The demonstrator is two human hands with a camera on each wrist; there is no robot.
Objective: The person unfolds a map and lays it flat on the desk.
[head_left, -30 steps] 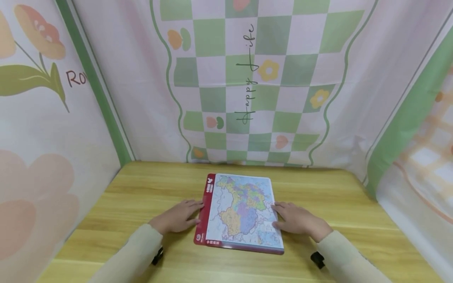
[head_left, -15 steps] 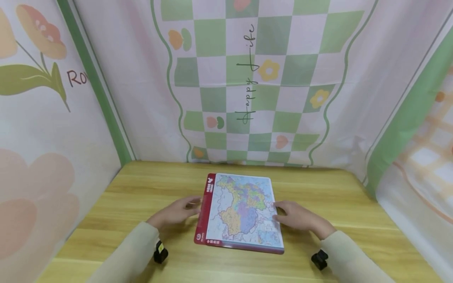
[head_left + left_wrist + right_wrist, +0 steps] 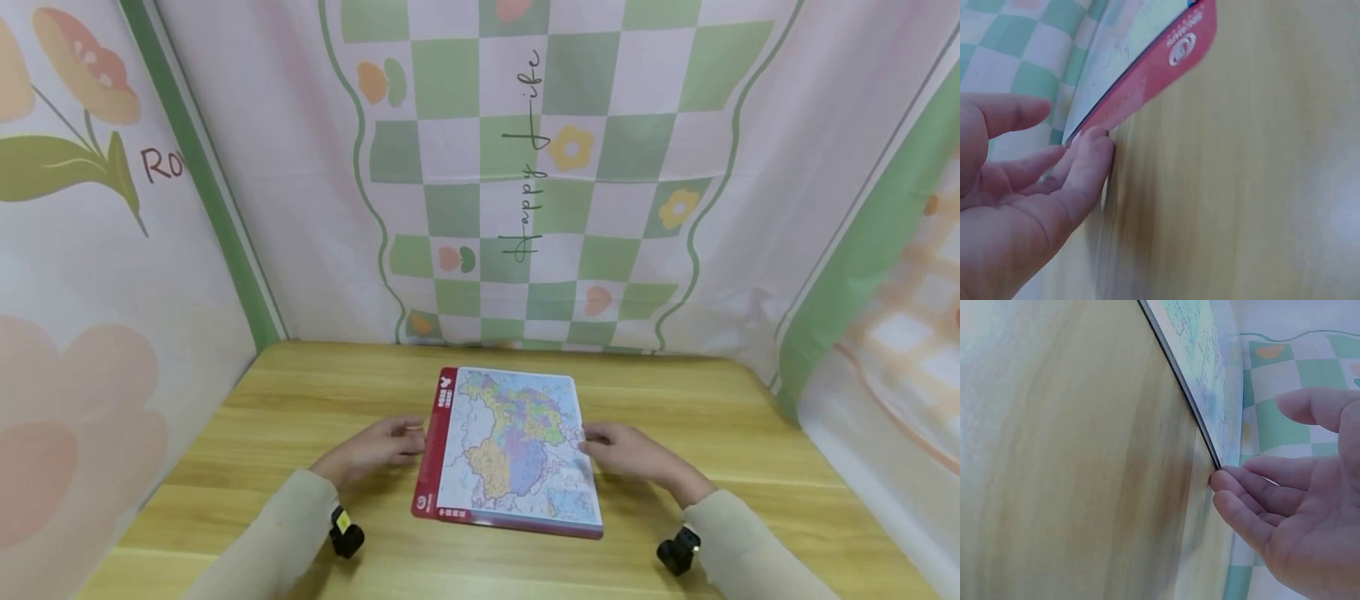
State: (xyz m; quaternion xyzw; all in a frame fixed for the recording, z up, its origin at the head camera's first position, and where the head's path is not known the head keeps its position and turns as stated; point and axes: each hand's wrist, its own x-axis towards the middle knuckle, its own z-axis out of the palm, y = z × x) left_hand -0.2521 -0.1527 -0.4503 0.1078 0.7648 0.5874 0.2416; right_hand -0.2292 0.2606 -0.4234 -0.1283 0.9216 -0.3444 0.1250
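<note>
Flanking a white-lettered map board (image 3: 510,450), 2 hands (image 3: 371,452) (image 3: 637,456), loosely spread, touch its edges before a "Happy Life" curtain (image 3: 450,208).

From above, the head view faces forward and down on the table (image 3: 300,400), while the wrist views look from near past left hand (image 3: 1022,215) and right hand (image 3: 1310,519), sharing the map board (image 3: 510,450) and checkered curtain (image 3: 446,83).
</note>
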